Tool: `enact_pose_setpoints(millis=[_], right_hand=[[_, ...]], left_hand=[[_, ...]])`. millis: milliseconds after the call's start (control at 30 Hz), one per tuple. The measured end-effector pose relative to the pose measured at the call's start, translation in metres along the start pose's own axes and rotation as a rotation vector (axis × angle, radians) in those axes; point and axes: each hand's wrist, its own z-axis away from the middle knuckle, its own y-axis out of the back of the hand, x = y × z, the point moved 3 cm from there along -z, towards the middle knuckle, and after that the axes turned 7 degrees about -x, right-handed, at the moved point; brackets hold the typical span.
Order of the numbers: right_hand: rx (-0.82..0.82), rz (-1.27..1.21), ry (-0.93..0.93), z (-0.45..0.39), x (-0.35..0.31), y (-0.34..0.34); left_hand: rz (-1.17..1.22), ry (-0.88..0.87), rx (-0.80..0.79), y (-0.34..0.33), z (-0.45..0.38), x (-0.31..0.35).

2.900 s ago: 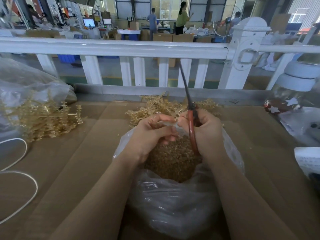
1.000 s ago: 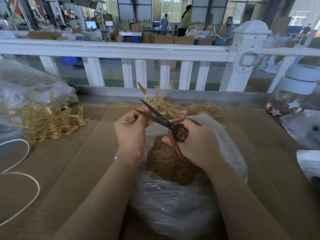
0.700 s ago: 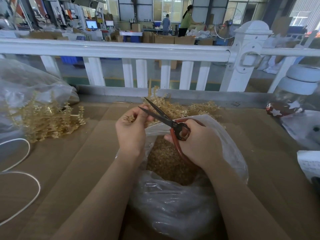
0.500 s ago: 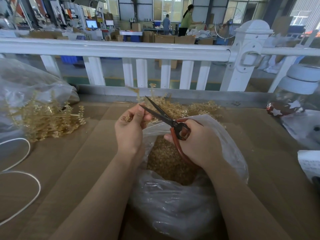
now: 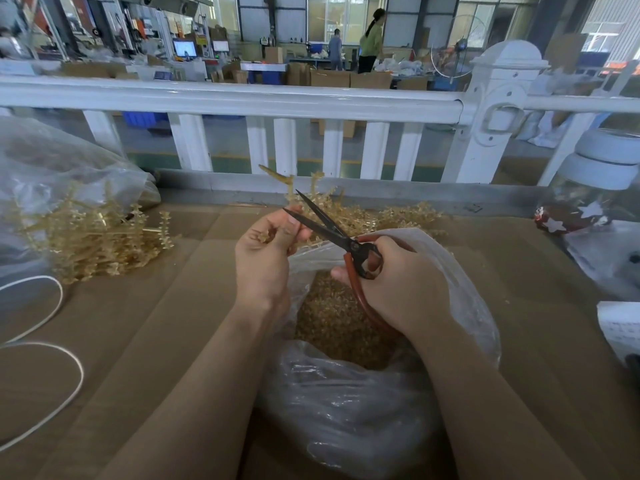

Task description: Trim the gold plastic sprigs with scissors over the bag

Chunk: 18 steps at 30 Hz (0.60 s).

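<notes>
Left hand [image 5: 265,258] pinching, right hand [image 5: 403,284] apparently gripping.

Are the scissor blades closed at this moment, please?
No, the scissors in the right hand have their two dark blades spread apart in a V near the sprig held by the left hand.

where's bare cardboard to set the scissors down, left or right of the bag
Left: bare brown cardboard between the clear plastic bag of gold trimmings, the loose gold sprig pile and the white cord. Right is narrower, crowded by the star-patterned jar and white paper.
</notes>
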Motion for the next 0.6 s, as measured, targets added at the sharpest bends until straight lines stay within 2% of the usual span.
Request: enact_pose_setpoints(millis=[267,433,600], right_hand=[[-0.049,0.033,-0.004,-0.0005,-0.0009,0.0007],[-0.033,0.075,-0.019,-0.0017,-0.0015,-0.0015],[0.02,0.127,-0.018,-0.0002,-0.0043,-0.0023]], left_hand=[[0.031,-0.045,-0.053,0.0005,-0.0021,0.0008],[-0.017,-0.075,-0.076,0.0013,-0.003,0.0019],[0.05,-0.044,-0.05,0.002,-0.0041,0.0006]])
